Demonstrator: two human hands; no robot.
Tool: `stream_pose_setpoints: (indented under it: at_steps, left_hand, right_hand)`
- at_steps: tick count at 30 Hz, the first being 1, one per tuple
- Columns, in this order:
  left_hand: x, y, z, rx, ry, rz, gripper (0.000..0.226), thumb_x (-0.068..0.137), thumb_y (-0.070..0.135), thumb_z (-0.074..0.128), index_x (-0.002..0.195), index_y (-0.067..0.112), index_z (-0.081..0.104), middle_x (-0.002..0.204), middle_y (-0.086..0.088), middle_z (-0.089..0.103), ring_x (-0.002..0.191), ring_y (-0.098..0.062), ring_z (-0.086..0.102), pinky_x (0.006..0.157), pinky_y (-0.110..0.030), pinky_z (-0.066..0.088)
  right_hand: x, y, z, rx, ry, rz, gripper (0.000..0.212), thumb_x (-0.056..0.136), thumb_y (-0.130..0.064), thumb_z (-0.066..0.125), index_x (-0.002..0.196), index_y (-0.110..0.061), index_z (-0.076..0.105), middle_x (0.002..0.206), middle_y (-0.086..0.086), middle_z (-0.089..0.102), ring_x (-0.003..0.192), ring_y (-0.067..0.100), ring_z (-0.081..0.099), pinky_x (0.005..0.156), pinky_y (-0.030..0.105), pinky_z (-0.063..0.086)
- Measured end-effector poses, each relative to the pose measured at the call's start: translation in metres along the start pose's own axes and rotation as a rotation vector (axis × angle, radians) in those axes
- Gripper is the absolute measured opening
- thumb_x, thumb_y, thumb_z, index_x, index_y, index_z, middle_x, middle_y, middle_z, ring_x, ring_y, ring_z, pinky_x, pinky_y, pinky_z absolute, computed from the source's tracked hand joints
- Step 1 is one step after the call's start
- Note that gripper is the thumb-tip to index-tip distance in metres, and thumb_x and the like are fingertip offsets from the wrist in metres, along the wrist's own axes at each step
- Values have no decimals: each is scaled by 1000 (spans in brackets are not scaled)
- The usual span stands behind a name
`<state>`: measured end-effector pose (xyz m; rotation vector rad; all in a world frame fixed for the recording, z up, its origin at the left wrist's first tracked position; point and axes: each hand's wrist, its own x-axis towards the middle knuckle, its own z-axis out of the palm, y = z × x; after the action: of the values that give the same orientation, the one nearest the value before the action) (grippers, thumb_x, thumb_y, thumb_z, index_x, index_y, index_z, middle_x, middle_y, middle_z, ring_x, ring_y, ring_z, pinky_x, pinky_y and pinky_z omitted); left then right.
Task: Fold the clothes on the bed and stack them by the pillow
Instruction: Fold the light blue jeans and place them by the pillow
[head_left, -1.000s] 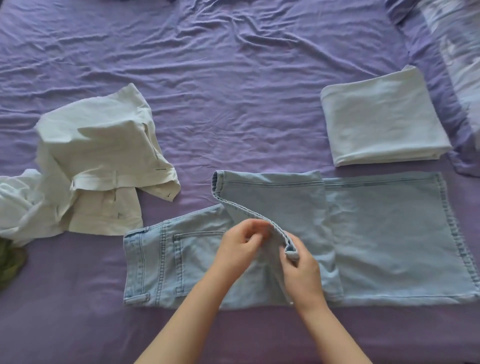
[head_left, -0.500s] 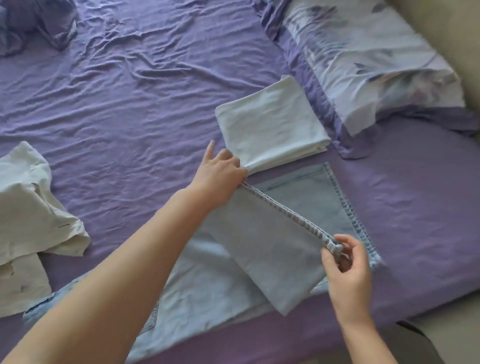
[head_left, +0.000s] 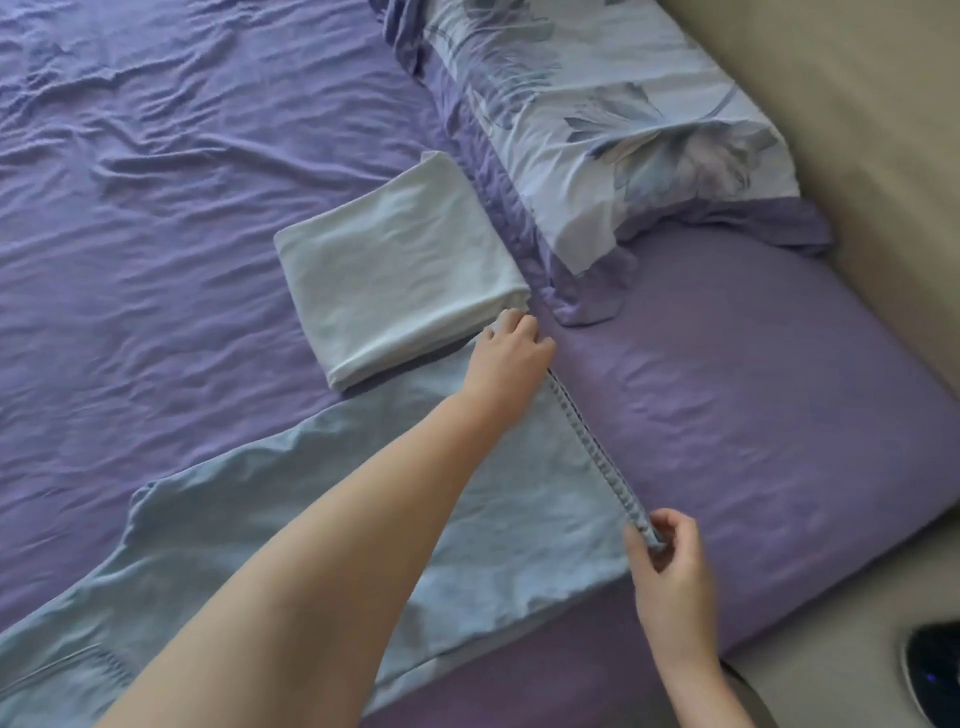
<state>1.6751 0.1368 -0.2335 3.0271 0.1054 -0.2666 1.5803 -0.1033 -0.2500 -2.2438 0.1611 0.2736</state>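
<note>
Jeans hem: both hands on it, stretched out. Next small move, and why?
Probably lower the hem flat onto the jeans. The left hand and right hand hold it taut by its ends, and the folded white garment already lies by the pillow.

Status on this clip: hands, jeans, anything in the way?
Left hand and right hand each pinch the light blue denim jeans hem. Jeans lie unfinished beside the folded pale blue cloth. Nothing in the way.
</note>
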Motion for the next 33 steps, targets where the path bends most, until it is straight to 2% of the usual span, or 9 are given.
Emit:
stream_pose_setpoints:
  at_steps: [4,7,9,12,15,20,25,29,33]
  left_hand:
    - [12,9,21,23,-82,0,34,81,0,50,114,9,53,122,-13,44,135,-29,25,97,-39,34]
    - [11,10,37,-6,-64,-15,51,82,-1,53,131,11,44,150,-18,22,144,-35,4,111,-52,21]
    - [-3,14,50,-20,-21,-40,70,83,4,56,145,20,28,158,-16,2,145,-35,-4,115,-55,10]
    - [-47,24,73,-127,9,-135,81,84,15,59,150,28,13,159,-10,-6,146,-31,-6,116,-52,5]
    - [-116,29,91,-253,-49,-270,80,82,30,65,149,25,23,159,-11,5,146,-31,6,116,-50,9]
    - [-229,15,109,-252,-40,-382,75,61,46,83,126,15,61,136,-16,53,124,-37,51,99,-58,39]
    - [-296,-8,114,-184,-80,-407,77,65,60,74,131,25,55,141,-11,48,131,-36,43,104,-60,33]
    - [-332,-19,116,-273,-47,-457,89,56,49,83,135,22,51,145,-20,41,135,-37,36,101,-63,35]
    - [-366,-30,124,-366,92,-418,60,52,24,89,103,11,59,123,-18,50,122,-33,38,90,-56,49]
  right_hand:
    - [13,12,5,-78,-76,-9,22,86,-19,64,97,-20,45,85,-2,59,68,17,55,57,30,39]
    - [21,16,7,-224,-114,-12,26,84,-17,66,102,-12,49,95,6,60,78,27,55,63,36,42]
    - [25,17,7,-386,-82,-154,35,75,-7,74,104,-5,55,100,13,61,88,33,58,72,41,46]
    - [25,15,13,-618,-61,-451,50,59,-2,80,106,-6,64,111,16,62,106,38,57,85,48,48]
    - [13,6,29,-637,-231,-664,40,60,-8,82,97,-14,69,106,9,66,111,33,58,87,45,49]
    - [-26,-4,62,-606,-602,-768,36,55,-32,88,86,-27,72,107,3,67,111,28,60,90,49,49]
    - [-59,-11,85,-709,-762,-968,48,49,-41,88,94,-33,72,122,8,63,118,33,55,95,59,41]
    - [-83,-15,102,-640,-735,-1045,42,50,-20,88,88,-24,72,112,11,66,112,33,60,92,55,46]
    - [-99,-14,113,-564,-662,-1117,29,56,-7,83,80,-14,70,100,14,66,102,34,63,84,45,52]
